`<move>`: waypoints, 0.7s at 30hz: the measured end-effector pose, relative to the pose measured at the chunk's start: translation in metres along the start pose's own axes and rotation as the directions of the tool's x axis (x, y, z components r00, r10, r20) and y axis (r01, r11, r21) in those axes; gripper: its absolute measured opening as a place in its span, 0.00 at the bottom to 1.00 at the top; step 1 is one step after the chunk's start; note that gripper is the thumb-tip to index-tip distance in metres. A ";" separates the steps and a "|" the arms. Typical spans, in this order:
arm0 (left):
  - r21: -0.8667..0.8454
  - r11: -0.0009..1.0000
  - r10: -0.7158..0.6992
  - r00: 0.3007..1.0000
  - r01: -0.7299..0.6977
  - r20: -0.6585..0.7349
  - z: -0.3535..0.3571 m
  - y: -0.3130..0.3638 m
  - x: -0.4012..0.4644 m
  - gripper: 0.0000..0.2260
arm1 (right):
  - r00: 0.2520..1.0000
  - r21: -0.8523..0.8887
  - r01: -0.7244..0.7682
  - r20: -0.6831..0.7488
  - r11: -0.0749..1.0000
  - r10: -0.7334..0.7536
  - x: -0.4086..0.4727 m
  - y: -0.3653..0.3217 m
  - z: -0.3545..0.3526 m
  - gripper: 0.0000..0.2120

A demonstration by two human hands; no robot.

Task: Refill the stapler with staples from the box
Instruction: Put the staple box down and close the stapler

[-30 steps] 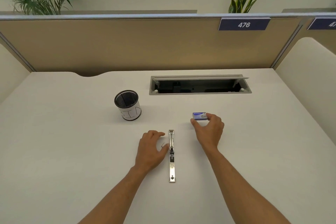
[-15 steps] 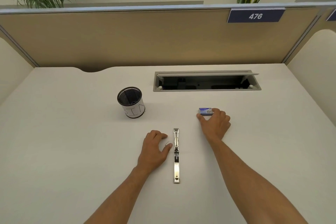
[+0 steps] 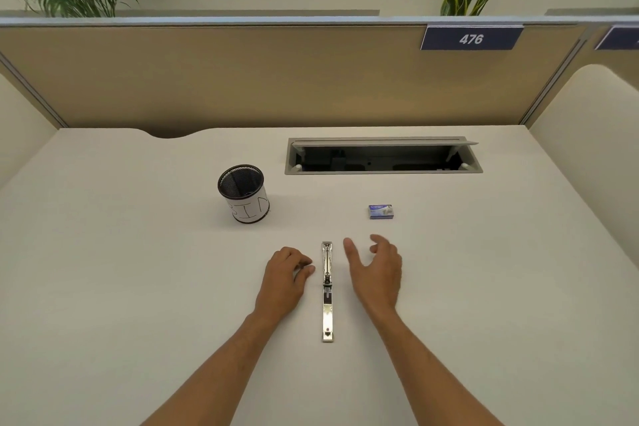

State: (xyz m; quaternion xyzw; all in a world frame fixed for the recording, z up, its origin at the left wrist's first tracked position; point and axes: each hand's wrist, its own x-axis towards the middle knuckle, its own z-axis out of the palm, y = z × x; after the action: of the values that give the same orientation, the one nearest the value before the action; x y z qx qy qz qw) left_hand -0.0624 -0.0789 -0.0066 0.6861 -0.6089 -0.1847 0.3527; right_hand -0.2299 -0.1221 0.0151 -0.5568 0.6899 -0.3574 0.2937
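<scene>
The silver stapler [image 3: 327, 290] lies opened out flat on the white desk [image 3: 138, 287], lengthwise towards me, its magazine end pointing away. My left hand [image 3: 284, 282] rests just left of it with fingers curled; thumb and fingertips pinch a small pale strip that looks like staples, mostly hidden. My right hand [image 3: 377, 270] hovers just right of the stapler, fingers spread, holding nothing. The small blue staple box [image 3: 380, 211] lies shut on the desk beyond my right hand, apart from it.
A black mesh pen cup [image 3: 244, 193] with a white paper label stands at the back left of the stapler. An open cable hatch [image 3: 383, 156] is sunk into the desk behind the box. Beige partition panels close the desk at the back and sides.
My right hand has let go of the staple box, left it on the desk, and drawn back towards the stapler with fingers spread. My left hand has stayed put.
</scene>
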 end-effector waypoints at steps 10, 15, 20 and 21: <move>-0.294 0.939 -0.200 0.979 0.181 -0.034 -0.010 0.008 0.002 0.05 | 0.943 -0.336 0.249 0.297 0.908 -0.149 -0.044 -0.004 0.013 0.27; -0.360 0.905 -0.246 0.969 0.226 -0.010 -0.016 0.010 0.003 0.03 | 0.939 -0.383 0.279 0.301 0.881 -0.167 -0.041 -0.008 0.013 0.11; -0.337 0.927 -0.170 0.985 0.167 0.022 -0.023 0.015 0.003 0.04 | 0.914 -0.407 0.349 0.344 0.844 -0.212 -0.032 -0.009 0.006 0.07; -0.301 0.946 -0.122 0.992 0.122 0.016 -0.025 0.016 0.003 0.04 | 0.903 -0.397 0.374 0.360 0.838 -0.232 -0.029 -0.009 0.003 0.07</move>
State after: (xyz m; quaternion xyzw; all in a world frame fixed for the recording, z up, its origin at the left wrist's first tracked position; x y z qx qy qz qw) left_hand -0.0560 -0.0759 0.0224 0.6608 -0.5296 -0.2959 0.4419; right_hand -0.2162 -0.0957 0.0212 -0.7605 0.6039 -0.1394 0.1938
